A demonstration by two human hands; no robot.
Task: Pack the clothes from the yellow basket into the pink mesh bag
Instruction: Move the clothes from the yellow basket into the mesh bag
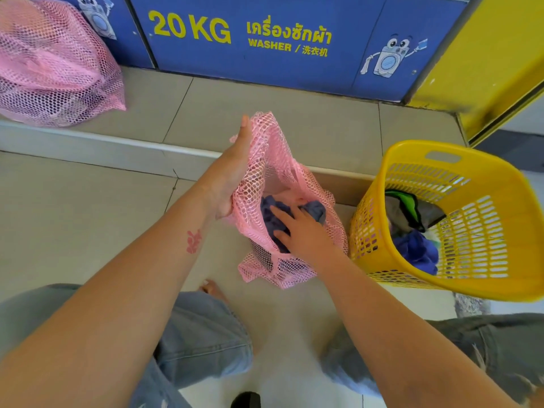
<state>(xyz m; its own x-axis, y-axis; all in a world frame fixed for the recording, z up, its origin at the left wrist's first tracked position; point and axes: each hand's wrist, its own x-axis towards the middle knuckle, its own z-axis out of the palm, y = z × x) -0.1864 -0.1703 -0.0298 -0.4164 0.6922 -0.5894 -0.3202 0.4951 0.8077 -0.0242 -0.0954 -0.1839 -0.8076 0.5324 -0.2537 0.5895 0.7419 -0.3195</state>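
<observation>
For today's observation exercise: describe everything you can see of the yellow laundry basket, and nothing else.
The yellow basket looks like moulded plastic, with slotted walls, a solid smooth rim and a handle cut-out in its far side. It stands on the tiled floor, leaning a little in this wide view, just right of the pink mesh bag, seemingly touching it. It is partly filled: a grey and green garment and a blue garment lie inside. Neither hand touches it.

Pale beige floor tiles (88, 219) with a raised step (117, 145) meet a blue washer panel (265, 54) in daylight.
</observation>
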